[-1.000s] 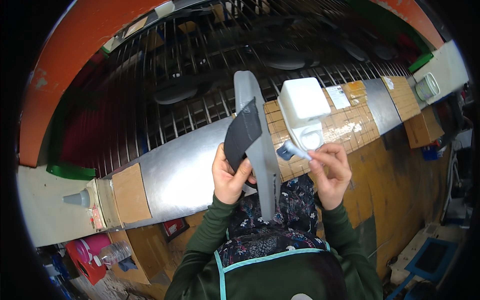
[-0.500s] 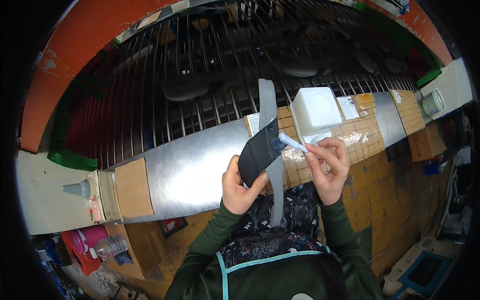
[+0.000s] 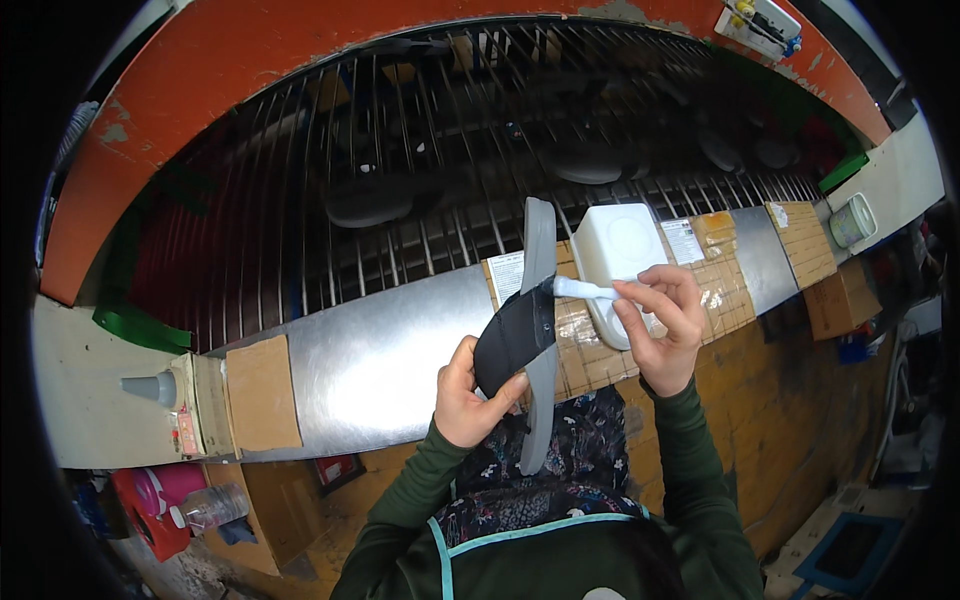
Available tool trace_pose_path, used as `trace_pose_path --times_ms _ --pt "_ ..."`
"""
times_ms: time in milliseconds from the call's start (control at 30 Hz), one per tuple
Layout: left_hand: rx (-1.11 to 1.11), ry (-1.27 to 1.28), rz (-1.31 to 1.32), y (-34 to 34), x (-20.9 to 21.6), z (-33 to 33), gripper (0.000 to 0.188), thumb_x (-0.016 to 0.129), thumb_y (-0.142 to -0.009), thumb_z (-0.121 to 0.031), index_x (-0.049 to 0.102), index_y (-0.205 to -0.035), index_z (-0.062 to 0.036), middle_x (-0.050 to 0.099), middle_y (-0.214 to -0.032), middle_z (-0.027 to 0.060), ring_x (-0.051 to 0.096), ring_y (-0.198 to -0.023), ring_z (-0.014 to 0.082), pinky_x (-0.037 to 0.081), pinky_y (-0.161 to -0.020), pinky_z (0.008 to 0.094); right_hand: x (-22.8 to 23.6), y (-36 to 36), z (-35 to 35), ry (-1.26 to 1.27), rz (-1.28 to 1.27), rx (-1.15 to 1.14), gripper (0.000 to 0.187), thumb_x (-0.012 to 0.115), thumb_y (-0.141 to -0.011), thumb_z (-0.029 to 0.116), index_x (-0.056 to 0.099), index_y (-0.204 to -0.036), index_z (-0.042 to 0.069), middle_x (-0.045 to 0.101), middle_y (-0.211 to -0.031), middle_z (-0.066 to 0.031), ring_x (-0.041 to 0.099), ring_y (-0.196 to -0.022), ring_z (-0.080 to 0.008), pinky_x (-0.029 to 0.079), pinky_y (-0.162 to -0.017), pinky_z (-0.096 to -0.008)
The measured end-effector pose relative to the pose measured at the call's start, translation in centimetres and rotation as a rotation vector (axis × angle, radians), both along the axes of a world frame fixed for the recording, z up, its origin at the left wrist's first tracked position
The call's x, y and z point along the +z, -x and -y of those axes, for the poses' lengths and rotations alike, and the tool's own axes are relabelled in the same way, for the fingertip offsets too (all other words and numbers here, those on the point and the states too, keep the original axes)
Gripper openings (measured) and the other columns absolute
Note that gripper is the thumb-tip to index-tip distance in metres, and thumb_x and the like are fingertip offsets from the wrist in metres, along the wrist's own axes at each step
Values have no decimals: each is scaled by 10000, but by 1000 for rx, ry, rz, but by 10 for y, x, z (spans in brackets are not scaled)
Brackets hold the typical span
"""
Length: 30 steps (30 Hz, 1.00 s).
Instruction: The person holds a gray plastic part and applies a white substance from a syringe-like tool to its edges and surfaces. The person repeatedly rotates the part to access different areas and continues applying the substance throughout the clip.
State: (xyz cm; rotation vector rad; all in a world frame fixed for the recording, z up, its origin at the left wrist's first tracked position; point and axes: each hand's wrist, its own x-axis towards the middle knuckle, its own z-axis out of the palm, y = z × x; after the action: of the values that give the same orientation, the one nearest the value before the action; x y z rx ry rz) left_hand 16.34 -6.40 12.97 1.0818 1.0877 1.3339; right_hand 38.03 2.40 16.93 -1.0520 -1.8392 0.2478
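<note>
My left hand [image 3: 466, 402] is closed on a slide sandal [image 3: 514, 342] with a black upper strap and a grey sole seen edge-on. The thumb lies on the near side of the strap; some fingers are hidden behind it. In my right hand [image 3: 665, 330], a slim white brush [image 3: 588, 290] is pinched between thumb and fingertips. The brush head meets the edge of the black strap; whether it presses on it I cannot tell. Just beyond the brush, a white plastic container [image 3: 626, 240] stands on the taped cardboard.
A metal ledge [image 3: 390, 360] partly covered with cardboard [image 3: 725, 280] runs across in front of me. Beyond it are conveyor rods [image 3: 400, 245] with dark sole-like shapes among them, under an orange frame [image 3: 110, 160]. A grey cone [image 3: 150, 388] lies far left; a bottle [image 3: 215, 506] is below.
The sandal has turned slightly and sits lower in view. The brush has swung from a slant to nearly level, along the strap's edge. Both hands keep their hold.
</note>
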Motion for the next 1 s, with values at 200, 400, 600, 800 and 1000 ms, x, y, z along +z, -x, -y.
trace_pose_path --times_ms 200,400,600,800,1000 --pt "-3 -30 -59 2 1 -2 263 696 -867 -76 502 -1022 10 653 -818 60 622 -632 73 509 -550 216 3 -1 -4 -85 82 9 243 793 -727 121 760 -965 155 604 -971 -9 516 -775 -139 324 -765 -293" --pt "2 -60 -107 4 3 -3 261 697 -868 -81 507 -1022 12 653 -785 56 621 -623 72 502 -541 215 6 -3 -3 -126 175 33 244 789 -728 123 760 -967 158 612 -966 -9 530 -805 -140 319 -776 -307" --pt "-15 -24 -70 5 5 -2 258 694 -869 -73 506 -1023 14 653 -772 57 619 -604 75 500 -525 220 9 -8 -4 -128 205 69 247 790 -724 117 760 -966 152 613 -960 -15 531 -828 -144 319 -770 -310" --pt "-25 -51 -95 4 7 -3 258 697 -866 -74 505 -1015 10 655 -774 61 620 -597 74 504 -522 220 5 -4 -5 -182 104 -24 250 795 -717 112 762 -962 152 617 -960 -21 533 -832 -145 321 -765 -305" --pt "-27 -45 -99 5 9 -3 256 702 -860 -74 504 -1001 5 656 -766 60 624 -597 77 507 -524 223 5 -5 -5 -197 142 3 263 799 -712 111 762 -968 156 619 -949 -13 536 -804 -142 321 -764 -302"
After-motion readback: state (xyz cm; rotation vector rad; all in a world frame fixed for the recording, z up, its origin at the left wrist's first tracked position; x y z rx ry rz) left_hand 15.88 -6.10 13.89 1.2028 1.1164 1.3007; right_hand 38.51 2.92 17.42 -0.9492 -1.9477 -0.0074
